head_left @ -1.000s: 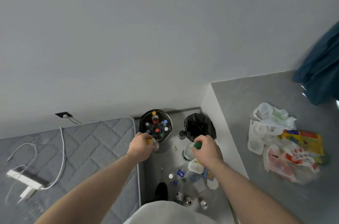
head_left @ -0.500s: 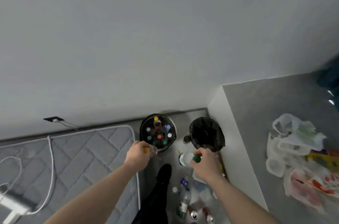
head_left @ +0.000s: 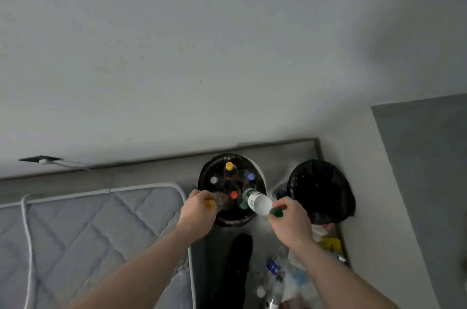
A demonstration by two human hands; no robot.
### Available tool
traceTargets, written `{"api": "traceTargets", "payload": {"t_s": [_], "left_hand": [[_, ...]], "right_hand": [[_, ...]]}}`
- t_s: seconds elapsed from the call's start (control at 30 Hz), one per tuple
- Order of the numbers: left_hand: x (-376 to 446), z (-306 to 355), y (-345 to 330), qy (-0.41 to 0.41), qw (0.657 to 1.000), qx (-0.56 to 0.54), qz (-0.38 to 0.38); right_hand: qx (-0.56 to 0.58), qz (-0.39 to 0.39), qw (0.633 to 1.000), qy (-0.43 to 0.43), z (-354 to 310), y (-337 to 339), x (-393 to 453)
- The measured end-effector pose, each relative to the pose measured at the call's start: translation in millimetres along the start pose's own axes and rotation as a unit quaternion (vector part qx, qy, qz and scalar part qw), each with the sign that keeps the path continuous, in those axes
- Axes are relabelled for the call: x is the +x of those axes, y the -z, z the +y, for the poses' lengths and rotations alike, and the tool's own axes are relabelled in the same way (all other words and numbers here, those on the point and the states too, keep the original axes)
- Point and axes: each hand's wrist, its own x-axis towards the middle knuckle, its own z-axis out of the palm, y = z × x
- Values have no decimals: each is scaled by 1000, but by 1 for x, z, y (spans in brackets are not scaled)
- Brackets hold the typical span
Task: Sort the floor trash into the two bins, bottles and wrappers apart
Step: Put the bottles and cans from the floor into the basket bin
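Over the bottle bin at twelve o'clock: left hand gripping an orange-capped bottle, right hand pinching a green-capped bottle by its neck, fingers curled on both. Wrapper bin at one o'clock, floor trash at five. Likely snags: bin crowded with upright bottles, so either could bounce off the rim; tilted green-capped one could slip.

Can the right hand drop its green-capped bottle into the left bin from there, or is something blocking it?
Probably yes. The right hand holds the green-capped bottle with its base already over the left bin rim. Upright bottles crowd the bin, so it may lie on top.
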Motion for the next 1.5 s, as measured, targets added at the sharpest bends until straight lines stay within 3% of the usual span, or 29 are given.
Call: {"api": "traceTargets", "payload": {"t_s": [0.2, 0.6, 0.77, 1.03, 1.27, 1.5], "left_hand": [[63, -22, -23, -13, 999, -33, 29], [123, -53, -51, -1, 1000, -13, 28], [143, -56, -52, -4, 998, -16, 63], [168, -64, -48, 8, 994, 66, 91], [187, -60, -41, 51, 995, 28, 85], [201, -58, -42, 3, 995, 29, 97]], "right_hand": [[2, -4, 1000, 3, 3, -52, 66], [7, -8, 1000, 20, -9, -94, 129], [2, 8, 1000, 30, -13, -104, 143], [-21, 27, 998, 48, -20, -111, 161], [-40, 36, 997, 61, -38, -108, 178], [-41, 39, 997, 60, -43, -118, 192]]}}
